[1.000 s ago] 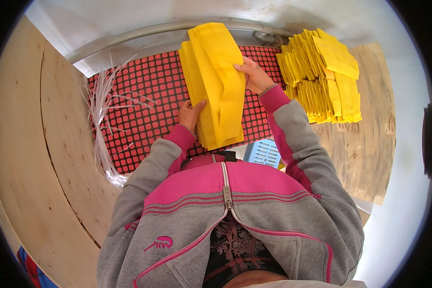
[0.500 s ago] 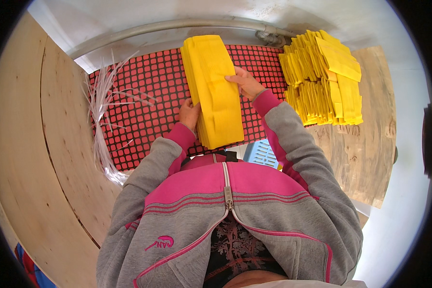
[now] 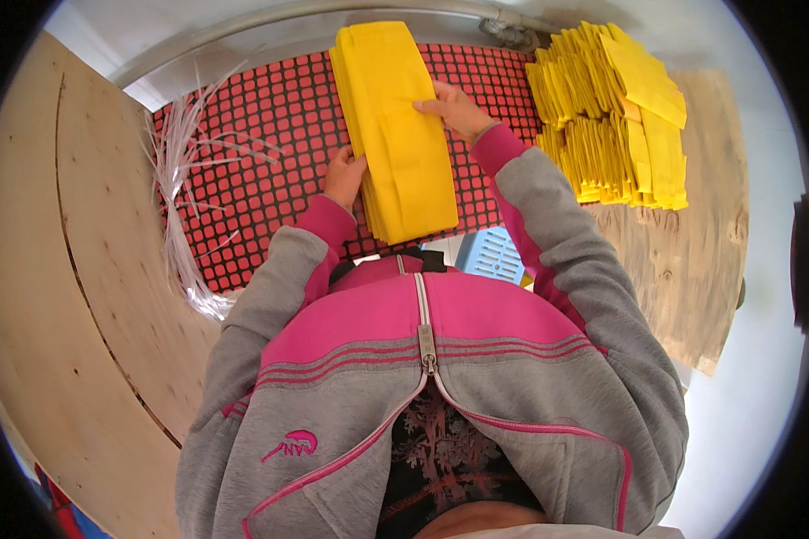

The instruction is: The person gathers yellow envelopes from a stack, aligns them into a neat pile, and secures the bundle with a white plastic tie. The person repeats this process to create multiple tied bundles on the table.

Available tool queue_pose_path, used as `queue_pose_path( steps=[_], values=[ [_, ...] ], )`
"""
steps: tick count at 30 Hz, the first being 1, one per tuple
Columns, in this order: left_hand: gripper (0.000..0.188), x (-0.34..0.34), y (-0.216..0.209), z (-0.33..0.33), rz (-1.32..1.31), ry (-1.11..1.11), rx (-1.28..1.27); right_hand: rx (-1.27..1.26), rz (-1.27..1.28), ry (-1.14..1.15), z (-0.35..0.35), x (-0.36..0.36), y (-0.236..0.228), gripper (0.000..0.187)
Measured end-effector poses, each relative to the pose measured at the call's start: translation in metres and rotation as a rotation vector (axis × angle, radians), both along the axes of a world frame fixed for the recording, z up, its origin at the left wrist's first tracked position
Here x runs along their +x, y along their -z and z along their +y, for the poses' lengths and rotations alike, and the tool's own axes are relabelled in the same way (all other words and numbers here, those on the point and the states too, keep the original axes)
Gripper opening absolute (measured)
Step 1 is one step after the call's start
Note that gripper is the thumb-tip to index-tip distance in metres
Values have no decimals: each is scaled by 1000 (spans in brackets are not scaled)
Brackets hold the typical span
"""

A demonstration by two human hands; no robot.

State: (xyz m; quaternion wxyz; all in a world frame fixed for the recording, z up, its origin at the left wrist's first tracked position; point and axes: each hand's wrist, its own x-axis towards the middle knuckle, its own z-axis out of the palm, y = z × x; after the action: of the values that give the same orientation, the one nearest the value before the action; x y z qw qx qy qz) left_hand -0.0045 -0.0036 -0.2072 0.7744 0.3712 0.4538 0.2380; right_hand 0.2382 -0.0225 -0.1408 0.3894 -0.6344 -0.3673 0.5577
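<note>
A thick stack of long, folded yellow sheets [image 3: 404,153] lies lengthwise in front of me; I cannot tell if they are cloth or paper. My left hand [image 3: 342,180] grips its left edge, thumb against the side and the other fingers partly hidden. On the opposite edge, my right hand [image 3: 457,111] is closed with its thumb on the top sheet, the fingertips out of sight. Beneath the stack is a red and black checked mat [image 3: 261,117].
A bundle of clear plastic strips [image 3: 178,171] spreads over the mat's left side. More folded yellow sheets [image 3: 602,117] are piled at the right, by a wooden board [image 3: 674,260]. A pipe [image 3: 333,7] runs along the wall behind. Below the mat's near edge shows a blue slotted plastic piece [image 3: 492,255].
My view has tilted, so the mat, stack and piles sit higher in the picture. Both hands stay at the stack's edges, the left slightly farther up along its side.
</note>
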Motion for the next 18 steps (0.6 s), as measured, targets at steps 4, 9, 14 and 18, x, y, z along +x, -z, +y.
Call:
queue_pose_path(
  steps=[4, 9, 14, 18],
  values=[
    [44, -2, -5, 0, 19, 24, 5, 5, -53, -22, 0, 0, -1, 32],
    [52, -5, -13, -1, 4, 31, -101, 13, -152, 28, -4, -8, -5, 31],
    [64, -4, -13, 2, -34, 51, -191, 25, -177, 58, -2, -9, -1, 27],
    [64, -3, -20, 2, -17, 29, -215, 36, -141, 99, -2, -10, 5, 28]
  ],
)
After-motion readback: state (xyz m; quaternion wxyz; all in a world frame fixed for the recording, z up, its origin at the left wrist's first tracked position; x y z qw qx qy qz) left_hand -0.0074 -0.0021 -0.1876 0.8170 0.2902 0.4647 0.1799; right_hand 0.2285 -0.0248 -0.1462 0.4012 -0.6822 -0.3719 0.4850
